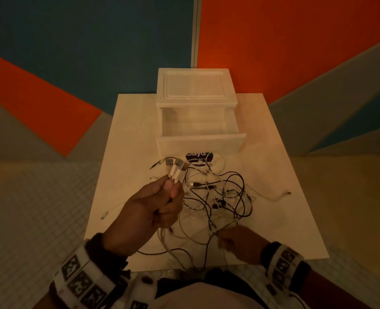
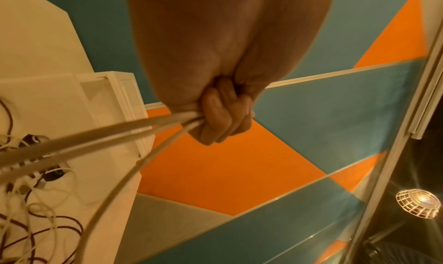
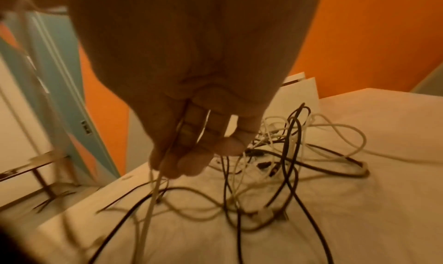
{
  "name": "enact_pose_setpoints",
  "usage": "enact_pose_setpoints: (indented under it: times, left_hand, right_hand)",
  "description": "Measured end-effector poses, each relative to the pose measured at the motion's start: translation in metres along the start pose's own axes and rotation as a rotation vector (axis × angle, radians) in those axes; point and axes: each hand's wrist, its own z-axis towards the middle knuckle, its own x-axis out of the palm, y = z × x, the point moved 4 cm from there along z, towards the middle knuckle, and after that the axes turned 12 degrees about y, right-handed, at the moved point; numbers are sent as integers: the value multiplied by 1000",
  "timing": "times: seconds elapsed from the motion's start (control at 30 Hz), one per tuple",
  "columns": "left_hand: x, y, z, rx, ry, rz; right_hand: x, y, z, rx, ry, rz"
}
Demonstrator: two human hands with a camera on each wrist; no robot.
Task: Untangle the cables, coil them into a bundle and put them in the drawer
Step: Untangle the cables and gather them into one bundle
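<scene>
On the white table (image 1: 273, 152), front of centre: the tangle of cables (image 1: 220, 197), white and black strands looped through each other, still well knotted. Exact count not readable; several white, at least two black. Loose ends stray out left and right of the heap.

Left hand (image 1: 155, 206) raised above the table, fingers curled tight round a bunch of white cable ends; three USB plugs (image 1: 175, 167) stand up out of the fist, and the left wrist view shows about three white leads running taut from the fist down to the pile. Right hand (image 1: 238, 239) low at the near edge of the tangle, thumb and fingers (image 3: 191, 135) pinching one thin white strand that hangs down between them.

Handling, as a judgement: cables are light, limp and springy, likely to snag at the plugs and to drag neighbours along. Best held near the plug end and drawn through loop by loop, not yanked.

One clear plastic drawer unit (image 1: 195, 108) behind the heap, its single drawer (image 1: 200, 141) pulled open, nothing visible inside. One dark purple label (image 1: 198, 158) lies just in front of the drawer, partly under cables.
</scene>
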Motion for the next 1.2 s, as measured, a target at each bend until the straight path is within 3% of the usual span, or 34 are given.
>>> enact_pose_setpoints:
  times: [0.13,0.3,0.37,0.43,0.57,0.7,0.8,0.87,0.97,1.03,1.13,1.2]
  left_hand:
    - [1,1,2,-6,8,5]
    - [1,14,4,-82,-4,60]
    - [-2,15,4,-85,-23,53]
    - [-7,15,3,-89,-70,44]
    - [-11,14,2,-84,-135,40]
    - [-15,13,4,-71,-158,75]
    - [-18,10,4,-29,-169,69]
    - [-19,6,3,14,-172,45]
    - [-20,3,5,72,-181,18]
    - [-20,5,6,86,-189,21]
    - [-20,12,6,75,-206,37]
    - [-18,18,6,73,-204,17]
  right_hand:
    - [49,7,-9,1,407,-116]
    - [83,35,37,-24,569,-145]
    - [80,36,57,-9,526,-85]
    - [62,27,74,15,353,41]
    - [23,5,97,67,135,493]
    - [-7,7,111,70,20,395]
    - [-5,20,98,27,35,326]
    - [17,26,78,-20,177,306]
    - [55,21,44,-74,419,22]
    - [59,17,23,-99,502,-70]
    - [23,22,-7,-8,448,-39]
    - [-16,37,-23,-27,212,94]
